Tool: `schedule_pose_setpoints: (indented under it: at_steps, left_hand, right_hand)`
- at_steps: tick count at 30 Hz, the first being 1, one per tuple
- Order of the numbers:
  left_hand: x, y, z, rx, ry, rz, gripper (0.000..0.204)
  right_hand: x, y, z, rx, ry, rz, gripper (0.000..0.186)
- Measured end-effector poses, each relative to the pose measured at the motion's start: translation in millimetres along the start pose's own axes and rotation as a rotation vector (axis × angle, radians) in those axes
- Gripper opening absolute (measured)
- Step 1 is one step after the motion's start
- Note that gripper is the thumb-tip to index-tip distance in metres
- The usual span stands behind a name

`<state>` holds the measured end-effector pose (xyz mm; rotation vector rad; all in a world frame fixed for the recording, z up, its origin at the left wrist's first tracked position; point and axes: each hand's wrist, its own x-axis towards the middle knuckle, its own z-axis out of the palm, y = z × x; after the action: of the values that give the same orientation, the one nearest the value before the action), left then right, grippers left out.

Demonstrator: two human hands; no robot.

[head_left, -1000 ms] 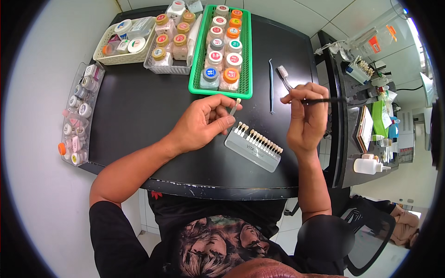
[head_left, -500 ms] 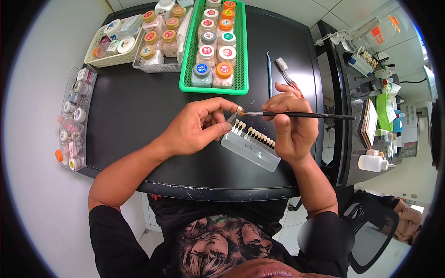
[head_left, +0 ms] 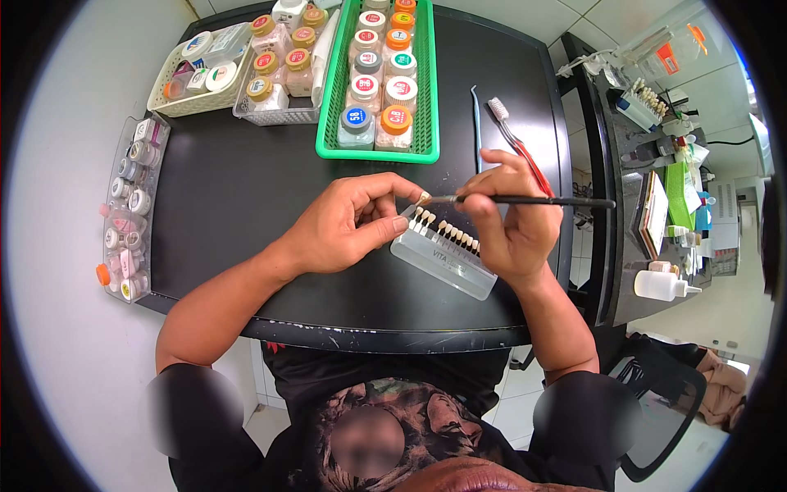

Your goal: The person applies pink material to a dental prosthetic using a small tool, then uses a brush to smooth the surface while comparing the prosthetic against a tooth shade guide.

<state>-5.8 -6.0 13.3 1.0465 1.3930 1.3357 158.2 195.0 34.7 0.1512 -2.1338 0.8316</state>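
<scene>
My left hand (head_left: 336, 220) is curled, its index finger stretched toward the brush. A small pale tooth-shaped piece (head_left: 424, 198) shows at that fingertip; how it is gripped is hard to make out. Between thumb and fingers, my right hand (head_left: 516, 215) pinches a slim dark-handled paintbrush (head_left: 545, 199), held level with its bristles against the piece. Below both hands lies a dental shade guide (head_left: 447, 261), a translucent holder with a row of tooth-coloured tabs. My left thumb is by its left end, and my right hand covers part of its right end.
A green basket (head_left: 322, 135) of powder jars stands beyond my hands. Left of it are a clear bin (head_left: 279, 117), a cream basket (head_left: 184, 105) and a tray of small jars (head_left: 131, 209). A blue-handled tool (head_left: 476, 123) and a red toothbrush (head_left: 529, 160) lie at right.
The brush and my right hand have shifted slightly left, and the brush handle has swung a little. My left hand keeps its place.
</scene>
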Motion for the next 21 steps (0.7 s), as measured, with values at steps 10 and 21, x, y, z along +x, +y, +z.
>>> schedule_pose_setpoints:
  at_steps: [10,21]
  left_hand:
    - [-0.9,-2.3,-0.4,0.007,0.001,0.024,0.036]
    - [-0.4,-0.8,-0.3,0.026,-0.011,0.012,0.036]
  right_hand:
    - [-2.3,1.9,-0.2,-0.002,0.019,0.031,0.017]
    - [-2.4,-3.7,-0.5,0.109,0.047,0.064,0.014]
